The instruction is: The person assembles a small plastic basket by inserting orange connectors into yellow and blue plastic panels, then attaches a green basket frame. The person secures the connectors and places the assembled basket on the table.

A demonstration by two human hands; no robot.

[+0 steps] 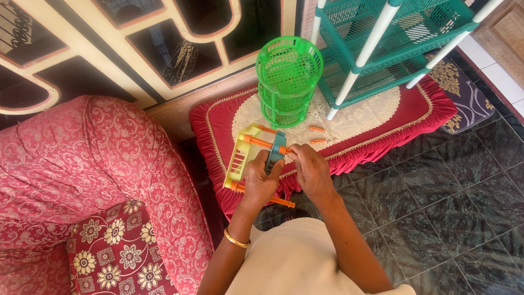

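My left hand [260,179] grips a small plastic rack held on its side: a yellow slatted shelf [239,155] and a blue shelf [277,153] joined by orange rods [260,142]. My right hand [309,165] closes on the blue shelf's edge and the end of an orange rod. A gold bangle sits on my left wrist. Another orange rod [274,200] sticks out below my left hand. Two loose orange pegs [317,135] lie on the lace cloth just beyond my right hand.
A low table with a red frilled cover [420,117] and cream lace cloth holds a round green tiered basket [287,82] and a teal shelf rack with white poles [382,49]. A red patterned sofa [98,180] is at the left. Dark green tiles [447,207] cover the floor.
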